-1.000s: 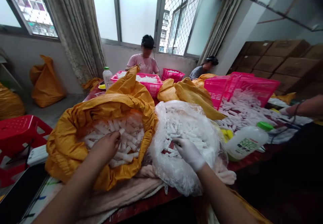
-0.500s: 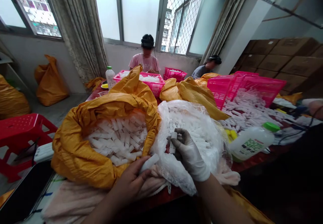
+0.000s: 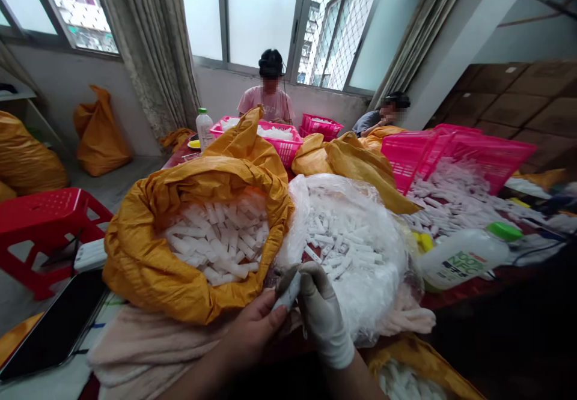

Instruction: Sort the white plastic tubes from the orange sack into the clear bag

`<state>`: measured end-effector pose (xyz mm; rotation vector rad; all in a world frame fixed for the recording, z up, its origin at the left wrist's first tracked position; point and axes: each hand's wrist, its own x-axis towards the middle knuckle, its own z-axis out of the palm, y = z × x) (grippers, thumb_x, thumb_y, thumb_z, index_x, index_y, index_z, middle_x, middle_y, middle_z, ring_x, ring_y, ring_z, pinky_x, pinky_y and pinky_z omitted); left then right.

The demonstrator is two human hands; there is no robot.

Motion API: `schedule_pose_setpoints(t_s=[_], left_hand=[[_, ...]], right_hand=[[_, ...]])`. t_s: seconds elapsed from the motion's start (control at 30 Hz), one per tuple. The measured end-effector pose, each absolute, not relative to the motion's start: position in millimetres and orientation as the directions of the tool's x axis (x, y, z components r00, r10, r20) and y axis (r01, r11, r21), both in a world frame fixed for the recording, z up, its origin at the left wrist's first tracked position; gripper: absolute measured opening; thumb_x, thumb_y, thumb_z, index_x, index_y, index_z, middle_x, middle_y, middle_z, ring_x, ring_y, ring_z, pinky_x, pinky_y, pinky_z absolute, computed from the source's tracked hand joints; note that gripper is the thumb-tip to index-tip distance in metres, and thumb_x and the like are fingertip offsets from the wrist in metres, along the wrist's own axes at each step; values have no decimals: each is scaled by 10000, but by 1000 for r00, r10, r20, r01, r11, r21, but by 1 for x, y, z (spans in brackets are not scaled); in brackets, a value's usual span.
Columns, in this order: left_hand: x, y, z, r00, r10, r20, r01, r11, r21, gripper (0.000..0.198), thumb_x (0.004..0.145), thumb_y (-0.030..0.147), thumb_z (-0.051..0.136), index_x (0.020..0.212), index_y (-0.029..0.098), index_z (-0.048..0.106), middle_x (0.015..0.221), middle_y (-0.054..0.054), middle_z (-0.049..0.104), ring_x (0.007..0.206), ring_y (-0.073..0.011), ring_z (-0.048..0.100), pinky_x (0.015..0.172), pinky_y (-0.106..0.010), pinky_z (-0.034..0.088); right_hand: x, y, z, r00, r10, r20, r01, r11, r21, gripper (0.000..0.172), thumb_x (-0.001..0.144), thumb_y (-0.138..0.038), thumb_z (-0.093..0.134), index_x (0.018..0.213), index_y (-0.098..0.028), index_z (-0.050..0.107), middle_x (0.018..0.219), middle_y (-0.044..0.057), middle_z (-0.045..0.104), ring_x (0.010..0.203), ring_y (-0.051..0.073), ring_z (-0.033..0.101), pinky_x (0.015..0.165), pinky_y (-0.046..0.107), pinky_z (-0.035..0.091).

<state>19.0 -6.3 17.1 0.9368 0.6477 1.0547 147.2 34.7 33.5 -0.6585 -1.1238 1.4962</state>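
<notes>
My bare left hand (image 3: 255, 334) pinches a small white tube (image 3: 288, 295) near the table's front edge. My right hand (image 3: 322, 313), in a white glove, is closed around the tube's upper end, touching the left hand. Just behind the hands stands an orange bag (image 3: 148, 256) full of white tubes, and beside it a clear plastic bag (image 3: 383, 292) holding several smaller white pieces.
A white bottle with a green cap (image 3: 464, 256) lies at the right. Pink baskets (image 3: 451, 154) and loose tubes fill the far right. Two people sit at the far end by the window. A red stool (image 3: 40, 223) and a black tablet (image 3: 54, 328) are at the left.
My left hand came out of the orange bag with a tube and moved toward me. My right hand left the clear bag and met it at the tube.
</notes>
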Motion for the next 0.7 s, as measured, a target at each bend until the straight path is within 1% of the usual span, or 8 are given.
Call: schedule_pose_setpoints(t_s=[0.07, 0.13, 0.23, 0.37, 0.47, 0.6, 0.63, 0.7], left_hand=[[17, -6, 24, 227, 974, 10, -224, 42, 974, 266, 835, 428, 573, 952, 194, 620, 739, 31, 559, 683, -95, 523, 673, -181, 451], [14, -6, 30, 202, 979, 26, -36, -19, 999, 272, 853, 413, 531, 967, 186, 631, 860, 1, 599, 839, -148, 548, 799, -242, 450], [12, -7, 34, 193, 981, 18, 198, -57, 978, 288, 865, 415, 469, 920, 180, 626, 834, -22, 609, 820, -182, 566, 765, -277, 461], [13, -7, 33, 113, 991, 76, 532, -125, 837, 267, 878, 368, 421, 859, 173, 602, 817, -69, 631, 791, -215, 585, 736, -313, 452], [17, -6, 30, 130, 988, 81, 519, -137, 844, 280, 895, 367, 406, 915, 169, 603, 870, -87, 657, 830, -223, 599, 753, -310, 458], [20, -4, 33, 183, 981, 71, 404, -141, 904, 321, 909, 356, 415, 1120, 175, 575, 1035, -86, 662, 937, -208, 601, 828, -286, 458], [19, -3, 36, 248, 966, 76, 416, -177, 892, 326, 907, 349, 425, 1146, 181, 569, 1046, -82, 660, 942, -204, 600, 834, -282, 459], [12, 2, 45, 395, 914, 87, 491, -291, 821, 323, 895, 329, 450, 1161, 194, 573, 1027, -74, 660, 924, -199, 600, 824, -276, 463]], right_hand=[[144, 34, 28, -212, 969, 124, -457, 14, -889, 214, 807, -454, 610, 791, -250, 671, 771, -5, 681, 704, 139, 612, 709, 284, 493], [142, 35, 23, -188, 975, 115, -482, 10, -876, 228, 788, -483, 621, 807, -262, 673, 843, 2, 696, 754, 152, 627, 743, 299, 499], [141, 37, 20, -184, 977, 106, -481, 5, -877, 234, 782, -488, 625, 795, -260, 678, 853, 10, 704, 757, 162, 636, 748, 310, 509], [140, 39, 15, -109, 990, 86, -482, 23, -876, 226, 785, -460, 633, 788, -240, 687, 791, 7, 703, 740, 156, 636, 768, 307, 513], [138, 37, 7, -72, 997, 42, -389, 11, -921, 289, 736, -511, 657, 798, -231, 687, 802, 20, 708, 744, 177, 640, 764, 325, 524], [134, 31, 8, -153, 988, 10, -245, -28, -969, 312, 736, -509, 653, 882, -235, 674, 949, 46, 711, 870, 210, 652, 863, 363, 506], [138, 29, 11, -121, 992, 20, -237, -9, -971, 296, 748, -498, 646, 876, -232, 660, 948, 49, 711, 870, 215, 657, 856, 377, 509], [160, 22, 13, 68, 997, 43, -218, 57, -974, 261, 732, -469, 672, 812, -231, 600, 821, 40, 713, 764, 225, 674, 738, 387, 540]])
